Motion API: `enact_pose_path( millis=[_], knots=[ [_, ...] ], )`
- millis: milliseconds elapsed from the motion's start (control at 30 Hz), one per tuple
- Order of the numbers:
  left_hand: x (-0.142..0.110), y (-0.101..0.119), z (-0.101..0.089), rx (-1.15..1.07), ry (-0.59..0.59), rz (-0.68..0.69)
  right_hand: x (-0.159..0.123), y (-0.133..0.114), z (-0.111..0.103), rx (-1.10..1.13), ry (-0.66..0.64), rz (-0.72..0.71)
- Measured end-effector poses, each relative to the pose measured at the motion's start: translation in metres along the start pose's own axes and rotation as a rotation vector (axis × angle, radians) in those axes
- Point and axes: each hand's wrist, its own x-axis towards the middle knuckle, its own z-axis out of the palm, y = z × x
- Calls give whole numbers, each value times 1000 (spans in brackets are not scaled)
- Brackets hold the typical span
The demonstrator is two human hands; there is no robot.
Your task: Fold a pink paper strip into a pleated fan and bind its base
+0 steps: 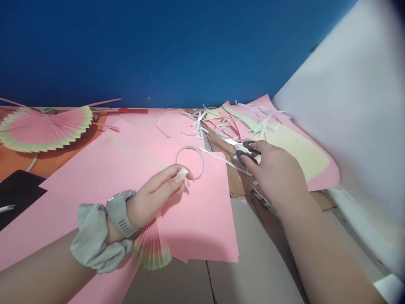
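My left hand (167, 185) pinches a small pale folded piece of paper (183, 171) between thumb and fingertips. A thin pale ring (202, 158) lies just past those fingertips on the pink paper sheets (202, 219). Under my left wrist a pleated pink and green paper fan (153, 249) shows in part; whether it joins the pinched piece I cannot tell. To the right, my right hand (274, 173) grips black-handled scissors (242, 157) by the handles. Their blades point away to the left, over brown cardboard and beside paper scraps (234, 122).
A larger pink, green and yellow pleated fan (47, 128) rests on an orange surface (12, 169) at the left. Near it is a black flat object (22, 192). A blue wall (174, 50) stands behind and a white surface (351, 97) slopes at the right.
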Motion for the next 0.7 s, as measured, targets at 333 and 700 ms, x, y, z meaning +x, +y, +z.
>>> enact_pose_path(
  millis=[333, 700],
  knots=[
    [4, -2, -3, 107, 100, 65, 0, 12, 9, -58, -32, -83],
    [11, -3, -10, 16, 221, 50, -20, -45, 13, 280, -89, -661]
  ],
)
